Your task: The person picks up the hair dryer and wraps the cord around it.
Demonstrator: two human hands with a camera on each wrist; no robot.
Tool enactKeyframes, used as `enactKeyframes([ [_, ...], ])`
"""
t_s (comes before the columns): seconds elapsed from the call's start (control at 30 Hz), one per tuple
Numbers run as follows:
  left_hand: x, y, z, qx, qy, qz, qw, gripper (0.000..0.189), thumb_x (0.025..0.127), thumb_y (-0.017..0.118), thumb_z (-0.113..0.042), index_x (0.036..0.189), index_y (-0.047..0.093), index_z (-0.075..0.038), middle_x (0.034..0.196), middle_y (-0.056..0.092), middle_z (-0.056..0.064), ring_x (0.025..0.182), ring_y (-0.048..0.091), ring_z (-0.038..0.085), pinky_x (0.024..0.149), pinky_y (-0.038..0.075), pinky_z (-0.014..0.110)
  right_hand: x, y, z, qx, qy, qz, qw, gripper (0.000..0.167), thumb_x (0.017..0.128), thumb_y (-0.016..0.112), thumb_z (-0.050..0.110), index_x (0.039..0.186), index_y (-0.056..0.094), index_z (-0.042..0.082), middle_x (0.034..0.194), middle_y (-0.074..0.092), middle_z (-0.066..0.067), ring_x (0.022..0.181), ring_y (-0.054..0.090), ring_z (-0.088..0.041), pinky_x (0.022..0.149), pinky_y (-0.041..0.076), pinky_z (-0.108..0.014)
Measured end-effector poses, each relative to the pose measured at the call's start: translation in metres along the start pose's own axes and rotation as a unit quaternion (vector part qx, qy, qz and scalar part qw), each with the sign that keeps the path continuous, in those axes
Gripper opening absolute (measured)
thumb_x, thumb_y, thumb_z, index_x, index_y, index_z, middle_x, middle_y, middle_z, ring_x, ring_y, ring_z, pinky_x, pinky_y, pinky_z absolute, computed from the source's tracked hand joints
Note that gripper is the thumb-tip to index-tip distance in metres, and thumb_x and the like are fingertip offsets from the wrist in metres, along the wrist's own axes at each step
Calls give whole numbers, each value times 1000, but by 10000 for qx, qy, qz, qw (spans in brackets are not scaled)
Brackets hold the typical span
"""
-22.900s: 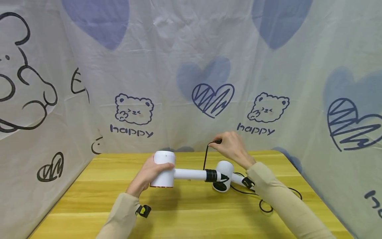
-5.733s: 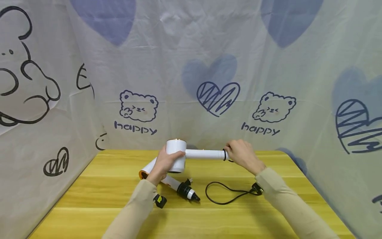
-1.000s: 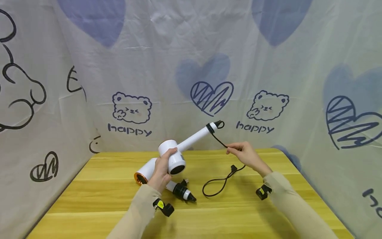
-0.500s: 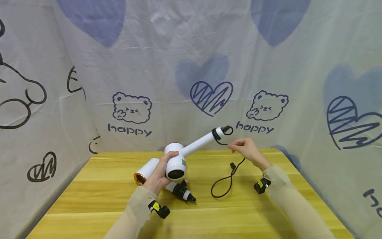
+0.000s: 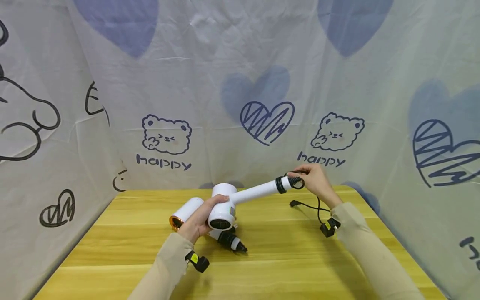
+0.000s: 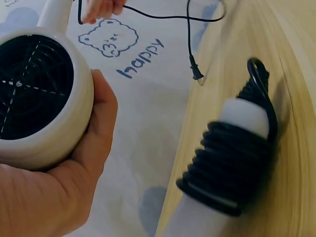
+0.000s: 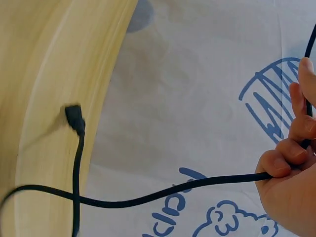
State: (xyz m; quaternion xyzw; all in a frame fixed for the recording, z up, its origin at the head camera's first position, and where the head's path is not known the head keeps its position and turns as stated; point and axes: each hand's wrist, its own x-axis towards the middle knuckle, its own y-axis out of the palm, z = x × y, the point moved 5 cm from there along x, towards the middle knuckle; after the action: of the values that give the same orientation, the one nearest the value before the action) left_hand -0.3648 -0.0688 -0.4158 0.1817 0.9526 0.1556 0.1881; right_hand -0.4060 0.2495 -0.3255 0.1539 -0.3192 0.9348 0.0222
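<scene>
My left hand (image 5: 204,214) grips a white hair dryer (image 5: 255,193) by its head, just above the table. The round mesh intake (image 6: 34,89) faces the left wrist camera. Several turns of black cord (image 5: 280,184) lie around the handle's far end. Beside that end, my right hand (image 5: 315,181) holds the cord's running part, its fingers curled round it in the right wrist view. The loose cord (image 7: 217,180) trails from that hand to a plug (image 7: 74,118) near the table. A second white hair dryer (image 5: 189,208) lies behind and below my left hand, partly hidden.
On the second dryer's handle sits a thick coil of wound black cord (image 6: 227,163). The yellow wooden table (image 5: 262,275) ends at a pale printed cloth (image 5: 210,104), which also hangs along both sides.
Earlier, a dryer with loose cord lay at right; now one with wound cord lies at left. Lately the held dryer's handle dipped, and my right hand brought the cord up beside its end.
</scene>
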Motion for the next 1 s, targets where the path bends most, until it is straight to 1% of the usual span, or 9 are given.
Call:
enactKeyframes([
  [0.07,0,-2,1,197,2,-22,9998,66,90,59,-39,135,36,2,100,60,8,80,66,19,75,58,31,-1,0,1,-107,-38,70,9999,32,84,76,41,95,76,11,91,71,-7,68,50,-17,56,43,-24],
  [0.17,1,-7,3,596,48,-152,9981,65,89,61,-40,134,40,3,99,62,8,81,66,18,75,58,32,-2,0,3,-325,-172,162,9992,34,81,77,44,94,76,13,88,70,-5,64,45,-18,53,37,-25],
  [0.4,3,-12,-2,1374,641,-545,9869,67,85,68,-32,135,40,2,102,64,14,84,67,20,76,60,37,-2,5,9,-564,-202,437,9972,24,84,77,34,97,77,14,93,73,-6,68,56,-18,59,48,-29],
  [0.53,3,-11,-7,1713,953,-619,9787,67,83,71,-25,138,40,-2,110,61,18,85,66,23,75,60,40,-3,9,10,-565,-96,587,9966,20,85,77,29,97,77,14,94,73,-7,60,51,-15,53,45,-25],
  [0.63,2,-9,-13,2053,1308,-735,9671,70,81,75,-22,138,40,-5,115,58,20,86,66,26,74,60,42,-5,12,13,-585,-118,608,9964,18,85,76,28,97,77,14,94,72,-7,52,42,-12,45,38,-22],
  [0.7,3,-8,-17,2364,1558,-862,9552,73,78,78,-21,138,40,-5,116,57,20,88,65,27,73,60,41,-6,13,16,-640,-194,604,9959,17,86,75,27,97,76,14,95,72,-7,49,38,-11,44,34,-21],
  [0.77,4,-7,-20,2642,1698,-987,9442,75,76,80,-22,138,41,-6,117,57,20,90,64,28,74,59,40,-8,15,18,-693,-241,594,9955,17,87,75,26,97,76,14,97,72,-7,48,36,-11,43,32,-21],
  [0.87,3,-7,-22,2954,1782,-1205,9309,79,74,83,-25,138,40,-6,117,57,18,92,62,28,74,58,38,-11,17,20,-766,-275,592,9949,19,87,74,27,99,76,13,102,72,-9,47,34,-11,42,31,-21],
  [1.0,0,-9,-24,3057,1839,-1603,9204,82,73,83,-29,138,39,-6,117,56,17,93,62,28,72,58,37,-12,18,23,-756,-307,459,9956,21,88,74,26,102,76,10,105,73,-11,54,45,-13,49,39,-24],
])
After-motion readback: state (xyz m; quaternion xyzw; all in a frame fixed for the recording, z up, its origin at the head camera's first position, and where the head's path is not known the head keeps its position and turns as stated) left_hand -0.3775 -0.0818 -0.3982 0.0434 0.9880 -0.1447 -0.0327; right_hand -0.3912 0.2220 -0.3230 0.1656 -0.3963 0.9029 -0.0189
